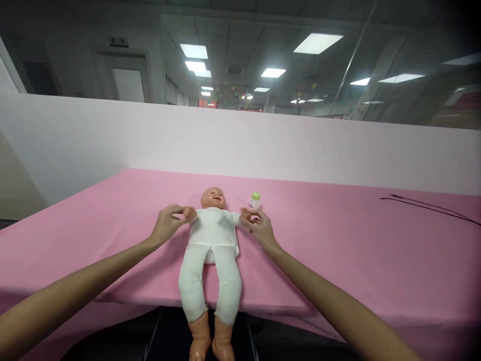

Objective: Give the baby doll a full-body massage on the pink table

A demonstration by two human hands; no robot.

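A baby doll with a white cloth body lies on its back on the pink-covered table. Its head points away from me, and its legs hang over the near edge. My left hand is closed around the doll's hand on the left side, thumb and fingers pinching it. On the other side, my right hand grips the doll's other hand between thumb and fingers. Both doll arms are spread outward. Just beyond my right hand stands a small clear bottle with a green cap.
Thin black cables lie at the far right of the table. A low white wall with glass above it runs behind the table. Below the near edge, under the doll's feet, is a dark seat.
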